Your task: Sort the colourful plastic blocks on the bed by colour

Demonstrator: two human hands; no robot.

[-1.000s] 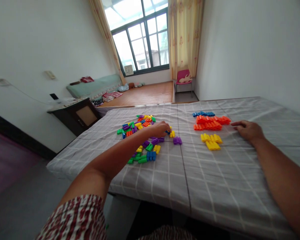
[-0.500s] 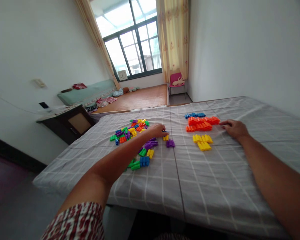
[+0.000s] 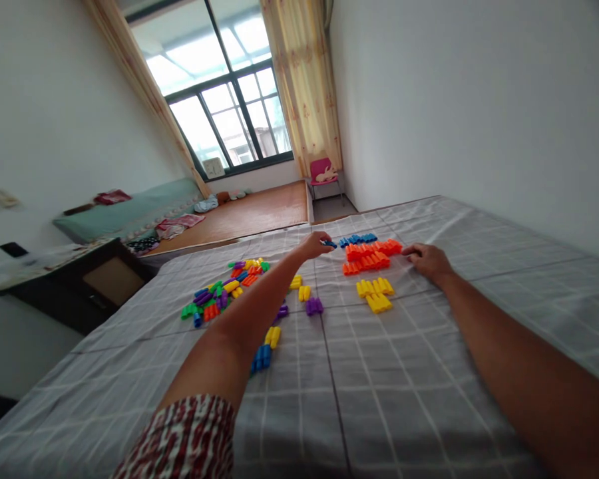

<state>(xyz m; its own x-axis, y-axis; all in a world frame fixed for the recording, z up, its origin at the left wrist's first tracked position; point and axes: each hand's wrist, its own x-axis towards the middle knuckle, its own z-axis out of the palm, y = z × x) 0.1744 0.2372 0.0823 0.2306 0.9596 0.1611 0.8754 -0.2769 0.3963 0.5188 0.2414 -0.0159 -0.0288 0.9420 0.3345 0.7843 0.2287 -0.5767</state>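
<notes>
My left hand (image 3: pixel 315 246) is closed on a small blue toy block (image 3: pixel 330 244), pinched in its fingertips just left of a row of blue blocks (image 3: pixel 358 240). My right hand (image 3: pixel 430 263) rests low over the cloth, fingers loosely bent and holding nothing I can see. Its fingertips are close to the right end of the orange blocks (image 3: pixel 372 257), which lie in two rows. Nearer to me is a group of yellow blocks (image 3: pixel 377 294). A loose purple block (image 3: pixel 314 306) lies left of them, with a yellow block (image 3: pixel 304 293) beside it.
A mixed pile of coloured blocks (image 3: pixel 219 293) spreads to the left, partly behind my left forearm. Close to that arm lies another blue block (image 3: pixel 263 357). The checked grey cloth (image 3: pixel 409 399) covers the surface. A dark cabinet (image 3: pixel 100 279) stands at left, a pink chair (image 3: pixel 322 171) beyond.
My left hand has gone from beside the loose yellow and purple blocks over to the blue row, carrying the blue block. My right hand stays by the orange rows. The view has shifted.
</notes>
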